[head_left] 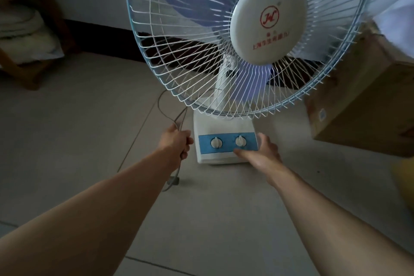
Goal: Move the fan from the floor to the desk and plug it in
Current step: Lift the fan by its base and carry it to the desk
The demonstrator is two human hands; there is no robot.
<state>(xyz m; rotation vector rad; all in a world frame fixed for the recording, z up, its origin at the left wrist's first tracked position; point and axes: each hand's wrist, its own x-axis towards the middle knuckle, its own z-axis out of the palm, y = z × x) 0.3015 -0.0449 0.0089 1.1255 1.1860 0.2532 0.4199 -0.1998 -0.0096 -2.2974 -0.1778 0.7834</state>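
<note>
A white desk fan (266, 22) with blue blades and a wire cage stands on the tiled floor, facing me. Its square base (224, 127) carries a blue panel with two white knobs. My left hand (178, 141) is closed around the fan's grey cord (167, 105), left of the base. The plug (173, 180) dangles below that hand, just above the floor. My right hand (261, 152) rests against the base's front right corner, fingers spread, thumb on the front edge under the right knob. No desk is in view.
A cardboard box (363, 105) sits on the floor right of the fan, with white cloth (394, 13) above it. A wooden shelf holding folded bedding (24, 36) stands at the far left. A dark skirting runs along the wall behind.
</note>
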